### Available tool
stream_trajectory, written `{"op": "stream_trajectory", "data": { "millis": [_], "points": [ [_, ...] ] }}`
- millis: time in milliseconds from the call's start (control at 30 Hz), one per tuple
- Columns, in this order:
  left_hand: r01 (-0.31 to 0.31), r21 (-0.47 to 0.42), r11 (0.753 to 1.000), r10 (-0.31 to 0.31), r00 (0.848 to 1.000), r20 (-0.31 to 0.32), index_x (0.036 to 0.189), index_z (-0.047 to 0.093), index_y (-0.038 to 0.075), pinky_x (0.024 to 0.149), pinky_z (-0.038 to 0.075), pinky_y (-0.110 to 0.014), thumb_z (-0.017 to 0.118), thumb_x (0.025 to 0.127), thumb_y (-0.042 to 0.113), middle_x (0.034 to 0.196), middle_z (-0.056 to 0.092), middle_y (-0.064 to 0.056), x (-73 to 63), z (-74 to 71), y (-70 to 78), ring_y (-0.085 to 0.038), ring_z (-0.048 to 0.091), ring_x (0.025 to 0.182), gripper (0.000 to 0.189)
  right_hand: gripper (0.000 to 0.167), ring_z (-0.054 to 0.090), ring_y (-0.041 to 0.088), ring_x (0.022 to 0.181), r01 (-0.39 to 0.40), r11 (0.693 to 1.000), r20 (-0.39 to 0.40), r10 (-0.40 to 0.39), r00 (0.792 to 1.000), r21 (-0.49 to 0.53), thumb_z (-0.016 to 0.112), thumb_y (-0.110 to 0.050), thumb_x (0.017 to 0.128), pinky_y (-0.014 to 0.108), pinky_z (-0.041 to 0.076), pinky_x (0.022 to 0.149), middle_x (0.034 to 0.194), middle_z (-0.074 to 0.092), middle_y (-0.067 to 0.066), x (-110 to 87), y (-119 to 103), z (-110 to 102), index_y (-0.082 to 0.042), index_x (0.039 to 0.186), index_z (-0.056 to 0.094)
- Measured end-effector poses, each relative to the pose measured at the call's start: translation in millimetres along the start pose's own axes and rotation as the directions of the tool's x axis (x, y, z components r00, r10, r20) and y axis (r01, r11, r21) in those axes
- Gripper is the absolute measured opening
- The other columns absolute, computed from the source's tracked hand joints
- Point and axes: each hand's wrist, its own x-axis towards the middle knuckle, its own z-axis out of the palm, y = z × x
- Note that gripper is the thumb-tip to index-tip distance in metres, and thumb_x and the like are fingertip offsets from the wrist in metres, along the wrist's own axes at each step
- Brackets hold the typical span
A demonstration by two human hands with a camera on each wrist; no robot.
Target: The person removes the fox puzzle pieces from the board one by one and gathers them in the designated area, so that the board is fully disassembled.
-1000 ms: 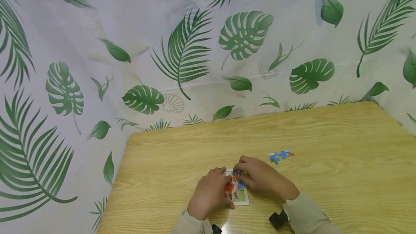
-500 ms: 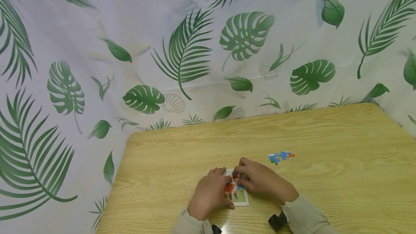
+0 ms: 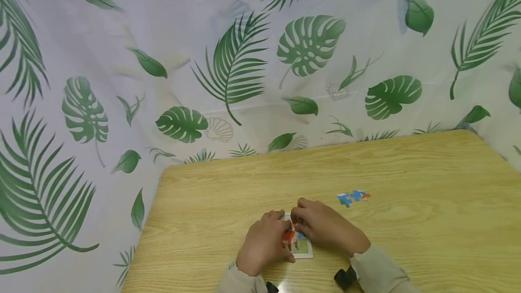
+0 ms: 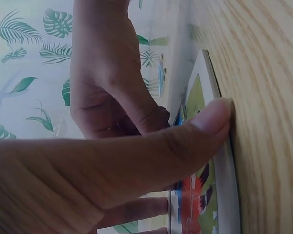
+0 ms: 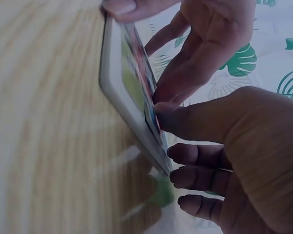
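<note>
A small picture jigsaw puzzle point(image 3: 302, 248) with a white border lies on the table between the hands; it shows a red animal on green and blue. My left hand point(image 3: 262, 241) holds it from the left, the thumb point(image 4: 212, 117) on the near border and the fingers reaching over the picture to the far side. From the right, my right hand point(image 3: 325, 225) curls over the top part of the picture. Its thumb tip and fingers pinch a puzzle piece point(image 5: 151, 119) that sits slightly raised at the picture's surface. The fingers hide most of this piece.
Several loose puzzle pieces point(image 3: 353, 197), blue with some red and green, lie on the wooden table point(image 3: 211, 202) beyond the right hand. A white cloth with green leaves point(image 3: 244, 58) hangs behind the table. Each wrist wears a black device point(image 3: 345, 278).
The right hand's fingers have curled in a little more and shifted slightly left over the top of the puzzle. The left hand and the loose pieces stay in place.
</note>
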Motion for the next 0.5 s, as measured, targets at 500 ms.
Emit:
{"op": "stream_trajectory", "data": {
  "millis": [500],
  "points": [
    [-0.017, -0.013, 1.0, 0.017, 0.999, -0.036, 0.115, 0.077, 0.014, 0.088, 0.06, -0.044, 0.1, 0.06, 0.044, 0.142, 0.062, -0.013, 0.1, 1.1, -2.2, -0.035, 0.06, 0.126, 0.067, 0.004, 0.051, 0.005, 0.078, -0.027, 0.988, 0.03, 0.023, 0.999, 0.149, 0.07, -0.011, 0.098, 0.033, 0.048, 0.073, 0.094, 0.058, -0.006, 2.0, 2.3, 1.7, -0.012, 0.099, 0.066]
  ]
}}
